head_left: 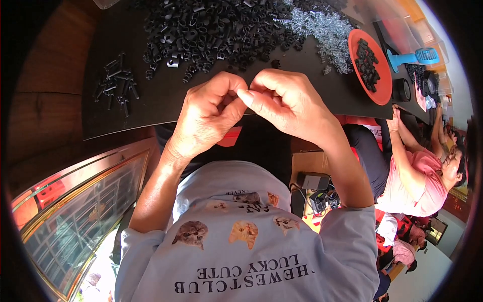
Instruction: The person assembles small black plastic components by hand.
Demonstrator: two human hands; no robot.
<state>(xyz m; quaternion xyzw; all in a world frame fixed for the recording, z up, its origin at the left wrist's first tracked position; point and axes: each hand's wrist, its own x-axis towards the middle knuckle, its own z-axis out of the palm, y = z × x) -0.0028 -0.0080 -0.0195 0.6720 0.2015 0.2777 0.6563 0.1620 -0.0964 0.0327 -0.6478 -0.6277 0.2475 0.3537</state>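
Left hand (pixel 209 113) and right hand (pixel 292 103) are hovering, curled and touching, along the front of the tabletop (pixel 156 95); cannot tell whether either grip is holding a piece. Black tubular pieces (pixel 196 38) are lying heaped just beyond. Loose pinching could be sending one off the edge.

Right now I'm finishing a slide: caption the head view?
Left hand and right hand meet near piled black parts and silvery pieces.

From far away, I see strong daylight at lower left, washing out the area beside the framed glass (pixel 90 211). The left hand (pixel 205 113) looks sharp, the black table (pixel 156 103) is dim, and distortion bends straight edges near the dark rim.
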